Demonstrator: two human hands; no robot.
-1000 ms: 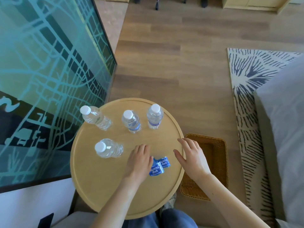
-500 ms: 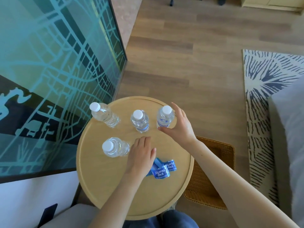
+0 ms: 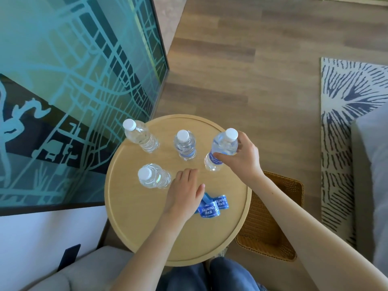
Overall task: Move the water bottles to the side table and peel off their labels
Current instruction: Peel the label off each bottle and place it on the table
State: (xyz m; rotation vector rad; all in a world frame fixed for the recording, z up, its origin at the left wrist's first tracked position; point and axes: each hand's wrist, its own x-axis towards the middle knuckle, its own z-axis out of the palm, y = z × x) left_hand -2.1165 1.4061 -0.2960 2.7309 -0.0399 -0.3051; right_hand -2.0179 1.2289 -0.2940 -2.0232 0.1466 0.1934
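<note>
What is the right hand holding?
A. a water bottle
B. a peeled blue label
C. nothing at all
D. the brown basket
A: the right hand has its fingers curled round a water bottle with a white cap, while the peeled labels lie loose on the table by the left hand.

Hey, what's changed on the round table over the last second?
The right hand left the near edge of the side table, reached forward and now grips the rightmost water bottle, which is tilted instead of upright. The left hand stays resting beside the peeled labels; the other three bottles have not moved.
</note>
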